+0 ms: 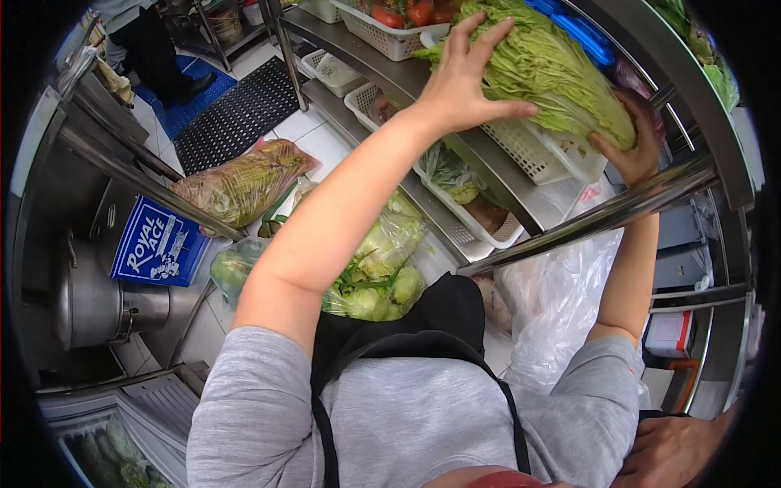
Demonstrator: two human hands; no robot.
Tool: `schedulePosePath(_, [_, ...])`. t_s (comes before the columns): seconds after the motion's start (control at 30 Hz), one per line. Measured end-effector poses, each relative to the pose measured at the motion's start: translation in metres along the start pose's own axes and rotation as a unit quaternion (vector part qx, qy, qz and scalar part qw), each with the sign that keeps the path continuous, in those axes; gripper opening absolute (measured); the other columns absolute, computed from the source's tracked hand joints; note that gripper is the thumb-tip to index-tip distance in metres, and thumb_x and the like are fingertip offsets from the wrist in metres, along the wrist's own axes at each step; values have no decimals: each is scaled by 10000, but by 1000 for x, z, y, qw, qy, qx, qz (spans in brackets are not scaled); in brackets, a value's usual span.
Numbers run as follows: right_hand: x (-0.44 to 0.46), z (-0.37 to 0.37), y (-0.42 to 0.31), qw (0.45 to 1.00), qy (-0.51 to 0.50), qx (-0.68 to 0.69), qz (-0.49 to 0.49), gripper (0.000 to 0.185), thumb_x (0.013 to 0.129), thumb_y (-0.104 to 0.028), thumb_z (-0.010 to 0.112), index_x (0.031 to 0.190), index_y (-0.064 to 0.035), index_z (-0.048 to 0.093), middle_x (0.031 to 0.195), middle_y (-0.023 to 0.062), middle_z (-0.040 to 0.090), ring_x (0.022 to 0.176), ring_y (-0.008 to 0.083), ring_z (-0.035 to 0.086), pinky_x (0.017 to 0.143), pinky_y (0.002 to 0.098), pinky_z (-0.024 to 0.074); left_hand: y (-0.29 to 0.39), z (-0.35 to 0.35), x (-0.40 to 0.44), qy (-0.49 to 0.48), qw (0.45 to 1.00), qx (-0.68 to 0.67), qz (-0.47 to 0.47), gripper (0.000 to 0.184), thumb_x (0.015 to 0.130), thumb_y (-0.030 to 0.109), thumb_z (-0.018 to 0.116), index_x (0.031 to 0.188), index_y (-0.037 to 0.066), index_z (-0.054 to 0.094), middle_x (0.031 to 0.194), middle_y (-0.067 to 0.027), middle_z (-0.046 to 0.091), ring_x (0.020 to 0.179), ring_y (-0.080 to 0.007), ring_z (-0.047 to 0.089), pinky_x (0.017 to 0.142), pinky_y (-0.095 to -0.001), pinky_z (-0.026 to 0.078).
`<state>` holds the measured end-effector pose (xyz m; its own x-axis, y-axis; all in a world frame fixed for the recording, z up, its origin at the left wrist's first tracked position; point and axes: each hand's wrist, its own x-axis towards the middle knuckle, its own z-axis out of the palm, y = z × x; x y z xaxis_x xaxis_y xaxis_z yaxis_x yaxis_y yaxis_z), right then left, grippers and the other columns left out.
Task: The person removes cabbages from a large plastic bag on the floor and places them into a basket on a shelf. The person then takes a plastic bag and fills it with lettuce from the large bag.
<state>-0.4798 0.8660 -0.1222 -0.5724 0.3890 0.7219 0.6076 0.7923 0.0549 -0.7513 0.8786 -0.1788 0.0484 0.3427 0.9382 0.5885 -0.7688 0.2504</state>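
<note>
A large green leafy cabbage (549,69) lies over a white perforated basket (533,154) on the upper metal shelf. My left hand (468,85) rests against its near left side, fingers spread. Around the cabbage's right end curls my right hand (634,146), with the thumb on the near side and the other fingers partly hidden. Beside the cabbage is a blue item (582,32). Further left on the same shelf, another white basket (390,41) holds orange-red vegetables.
Bagged greens (374,276) and a wrapped bundle (244,183) lie on the floor. A metal rail (594,220) crosses before the shelf. A blue tin (159,244) stands left. Another person's hand (671,451) shows lower right; a person's legs (150,53) show upper left.
</note>
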Motion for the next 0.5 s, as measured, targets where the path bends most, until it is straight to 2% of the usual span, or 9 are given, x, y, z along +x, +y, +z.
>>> schedulePosePath(0.03, [-2,4,0,1000,-1,0,-1,628,623,-214,735,1149,-7,462,1066,148,502,961,261,503,856,326,389,-4,5,3,-56,996,-64,-22,916,626,394,731,1326,109,214,1253,-195,258,1176,-355,274,976,-430,268])
schedulePosePath(0.1, [-12,6,0,969,41,112,214,595,669,-197,698,1169,5,446,1090,140,515,990,246,501,869,314,382,2,12,8,-38,995,-85,-44,952,618,411,735,1334,106,187,1258,-197,255,1177,-352,277,981,-426,261])
schedulePosePath(0.23, [-1,12,29,913,169,277,246,530,729,-166,640,1181,18,434,1104,129,521,1013,211,496,863,301,393,0,3,38,50,982,-157,-94,1023,604,444,741,1345,83,134,1262,-199,252,1179,-341,280,985,-416,252])
schedulePosePath(0.3, [14,7,48,816,204,440,314,485,762,-141,597,1188,20,430,1106,117,520,1011,189,499,844,290,407,-14,-2,47,-5,973,-146,-179,982,635,452,722,1336,65,154,1245,-191,302,1164,-298,320,968,-408,274])
schedulePosePath(0.37, [35,14,67,798,206,476,308,464,777,-136,587,1193,0,433,1111,104,524,1005,177,506,831,284,419,-19,1,49,-97,827,-499,-240,845,698,419,684,1310,74,215,1218,-141,396,1105,-270,410,922,-392,338])
schedulePosePath(0.4, [48,19,81,825,182,441,304,461,784,-139,584,1198,-9,429,1125,101,516,1019,177,500,837,273,417,-16,-1,53,-94,828,-498,-238,845,698,419,684,1310,74,215,1218,-141,396,1105,-270,410,922,-392,338])
schedulePosePath(0.43, [59,21,83,849,158,406,299,458,791,-141,581,1203,-17,425,1138,98,509,1033,177,494,842,262,415,-11,-5,58,-56,781,-525,-335,734,724,381,667,1267,69,285,1173,-117,452,1050,-257,461,887,-384,377])
schedulePosePath(0.47, [63,25,82,849,157,406,298,458,791,-141,581,1203,-17,425,1138,98,509,1033,177,494,842,262,415,-6,-8,60,-18,720,-545,-429,626,750,343,650,1225,64,354,1129,-93,507,995,-243,512,851,-376,416])
schedulePosePath(0.5, [76,30,67,828,121,433,335,449,812,-216,558,1207,-48,428,1189,91,467,1071,187,461,867,311,399,-18,-3,60,-16,721,-544,-429,626,750,343,650,1225,64,354,1129,-93,507,995,-243,512,851,-376,416])
